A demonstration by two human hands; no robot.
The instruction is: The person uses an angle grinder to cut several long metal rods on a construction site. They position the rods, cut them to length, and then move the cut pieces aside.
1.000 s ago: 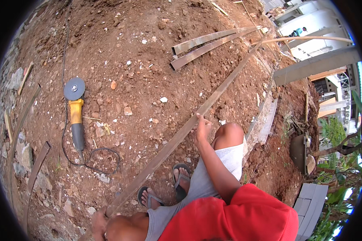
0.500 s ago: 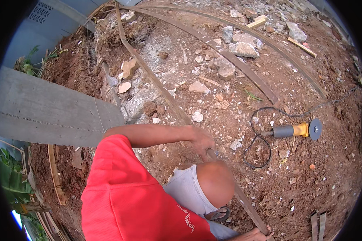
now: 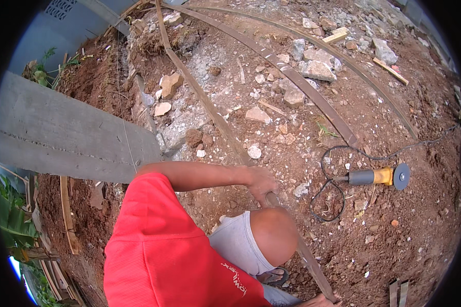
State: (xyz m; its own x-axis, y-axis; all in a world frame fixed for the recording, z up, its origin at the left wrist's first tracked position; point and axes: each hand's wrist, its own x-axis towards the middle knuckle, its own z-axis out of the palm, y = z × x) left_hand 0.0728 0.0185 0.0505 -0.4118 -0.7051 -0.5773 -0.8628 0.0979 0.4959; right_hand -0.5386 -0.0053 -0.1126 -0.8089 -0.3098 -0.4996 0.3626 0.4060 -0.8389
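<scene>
View swung left since earlier | left hand (image 3: 262, 181) wraps long, dull-brown bar (image 3: 312, 263) | right hand (image 3: 327, 300), edge-cropped, apparently grips it too

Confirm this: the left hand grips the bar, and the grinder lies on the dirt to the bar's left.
Wrong side: the head view shows the grinder to the bar's right. It does lie on the dirt, and the left hand grips the bar.

Between the left hand (image 3: 261, 184) and right hand (image 3: 327, 300), the knee (image 3: 274, 234) crowds the bar (image 3: 311, 262). Right of it, pebbly soil (image 3: 343, 250) gives low, free passage up to the grinder (image 3: 376, 177) and its looped cord (image 3: 343, 202). A concrete beam (image 3: 71, 133) blocks the left; rails (image 3: 312, 93) and rubble (image 3: 317, 70) obstruct the far side.
</scene>
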